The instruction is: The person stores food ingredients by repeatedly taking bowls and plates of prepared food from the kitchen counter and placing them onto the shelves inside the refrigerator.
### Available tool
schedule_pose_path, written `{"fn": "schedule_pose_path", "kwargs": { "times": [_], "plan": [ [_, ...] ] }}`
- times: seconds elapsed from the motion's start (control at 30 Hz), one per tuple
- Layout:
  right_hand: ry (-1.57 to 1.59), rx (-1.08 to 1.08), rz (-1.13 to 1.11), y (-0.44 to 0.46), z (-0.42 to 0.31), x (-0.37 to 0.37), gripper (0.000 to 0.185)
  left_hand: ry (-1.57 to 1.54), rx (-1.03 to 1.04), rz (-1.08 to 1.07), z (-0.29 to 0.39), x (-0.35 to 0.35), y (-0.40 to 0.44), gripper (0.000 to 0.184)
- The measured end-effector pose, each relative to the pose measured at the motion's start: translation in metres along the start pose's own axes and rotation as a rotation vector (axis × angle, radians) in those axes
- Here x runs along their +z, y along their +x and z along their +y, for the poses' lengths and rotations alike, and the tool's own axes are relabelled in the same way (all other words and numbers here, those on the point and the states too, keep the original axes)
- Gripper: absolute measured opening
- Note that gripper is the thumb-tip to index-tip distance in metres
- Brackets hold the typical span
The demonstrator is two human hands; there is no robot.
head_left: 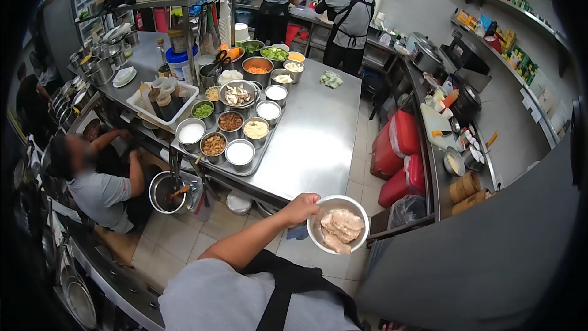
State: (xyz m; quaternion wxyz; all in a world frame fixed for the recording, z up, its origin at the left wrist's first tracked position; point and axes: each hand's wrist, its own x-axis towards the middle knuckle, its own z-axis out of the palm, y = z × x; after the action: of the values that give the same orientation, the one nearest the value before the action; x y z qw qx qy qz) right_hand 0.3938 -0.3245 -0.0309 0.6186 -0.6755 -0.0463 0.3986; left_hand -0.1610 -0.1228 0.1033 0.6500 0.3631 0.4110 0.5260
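My left hand (301, 209) is closed on the rim of a round metal bowl (313, 228), fingers at its upper left edge. Inside the bowl lie several pale pieces of raw-looking meat (342, 227), perhaps chicken. The bowl is held in the air beyond the near edge of the steel worktable (312, 141). On the table's left part stand metal containers, among them diced brown food (214, 144), a white substance (239, 152), sliced mushrooms (237, 94) and shredded carrot (257, 70). My right hand is not visible.
A co-worker (101, 184) sits low at the left near a metal pot (160, 191). Two others stand at the back. Red coolers (395, 144) line the floor at right, beside a counter with a cutting board (433, 125). A grey panel (478, 257) rises close on my right.
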Motion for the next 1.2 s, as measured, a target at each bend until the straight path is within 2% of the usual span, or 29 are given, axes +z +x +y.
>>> {"fn": "schedule_pose_path", "kwargs": {
  "times": [0.2,0.23,0.37,0.47,0.5,0.6,0.7,0.8,0.83,0.87,0.97,1.07,1.17,1.2],
  "plan": [
    [-0.06,0.04,-0.209,0.001,0.015,-0.008,0.055,0.017,0.006,-0.007,0.001,-0.015,-0.017,0.01],
    [-0.073,0.041,-0.257,-0.028,0.006,0.014,0.059,0.036,0.003,0.003,0.003,-0.017,-0.022,0.01],
    [-0.289,0.129,-0.382,-0.045,0.012,0.059,0.06,-0.019,0.019,0.05,0.006,-0.026,-0.039,0.008],
    [-0.295,0.021,-0.499,-0.034,0.032,0.085,0.054,-0.058,0.039,0.076,0.002,-0.03,-0.047,0.005],
    [-0.344,-0.023,-0.533,-0.041,0.033,0.096,0.057,-0.049,0.036,0.073,-0.007,-0.036,-0.045,0.006],
    [-0.434,-0.047,-0.591,-0.065,0.032,0.137,0.05,-0.003,0.033,0.065,-0.009,-0.039,-0.055,0.013],
    [-0.526,-0.107,-0.695,-0.079,0.034,0.18,0.054,0.04,0.039,0.057,-0.004,-0.037,-0.061,0.021],
    [-0.602,-0.106,-0.782,-0.066,0.048,0.219,0.054,0.021,-0.013,0.024,0.011,-0.02,-0.059,0.031],
    [-0.626,-0.166,-0.83,-0.063,0.049,0.232,0.057,0.0,-0.043,-0.004,0.017,-0.011,-0.053,0.03],
    [-0.645,-0.124,-0.849,-0.085,0.027,0.246,0.063,-0.017,-0.071,-0.02,0.015,-0.003,-0.049,0.029],
    [-0.557,-0.185,-1.032,-0.095,0.011,0.267,0.061,-0.021,-0.119,-0.113,-0.006,0.003,-0.028,0.03],
    [-0.222,0.124,-1.247,-0.117,-0.019,0.262,0.05,-0.034,-0.154,-0.165,-0.003,0.021,-0.028,0.026],
    [-0.016,0.159,-1.345,-0.149,-0.045,0.245,0.043,-0.003,-0.201,-0.221,-0.005,0.043,-0.016,0.025],
    [-0.053,0.136,-1.308,-0.158,-0.055,0.236,0.04,0.005,-0.215,-0.248,-0.012,0.05,-0.011,0.024]
  ]
}}
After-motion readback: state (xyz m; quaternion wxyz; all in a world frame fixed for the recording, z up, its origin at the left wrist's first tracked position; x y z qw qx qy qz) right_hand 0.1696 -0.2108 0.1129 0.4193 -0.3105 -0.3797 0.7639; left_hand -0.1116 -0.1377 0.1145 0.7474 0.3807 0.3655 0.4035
